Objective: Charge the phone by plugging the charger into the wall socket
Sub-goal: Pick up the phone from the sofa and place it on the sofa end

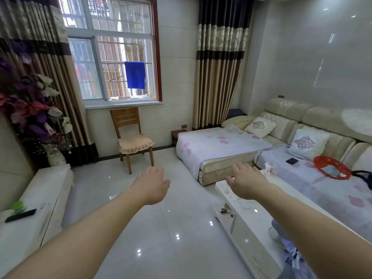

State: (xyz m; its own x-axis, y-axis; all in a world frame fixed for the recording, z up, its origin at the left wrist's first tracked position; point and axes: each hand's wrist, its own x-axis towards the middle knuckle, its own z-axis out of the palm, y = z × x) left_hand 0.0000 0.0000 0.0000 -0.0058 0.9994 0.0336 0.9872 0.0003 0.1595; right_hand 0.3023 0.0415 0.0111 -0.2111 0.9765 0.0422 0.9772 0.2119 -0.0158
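1. The left hand (151, 185) is stretched out over the glossy tiled floor (161, 228), palm down, fingers relaxed and straight, holding nothing.
2. The right hand (246, 181) reaches forward the same way above the far end of the white coffee table (247, 224), fingers loosely extended and empty.
3. A dark phone (291, 161) lies flat on the floral cover of the sofa (326, 117), to the right of the right hand and a little farther away, well apart from it.
4. Just right of the phone sits a red plastic basket (331, 167); a white cup (269, 167) stands on the table between the right hand and the phone.
5. A wall socket (184, 125) shows low on the far wall, beside the right-hand curtain (219, 67), far beyond both hands.
6. No charger can be made out with certainty.
7. On the left, a white cabinet (38, 214) carries a black remote (20, 215); a wooden chair (132, 137) stands under the window (112, 49).
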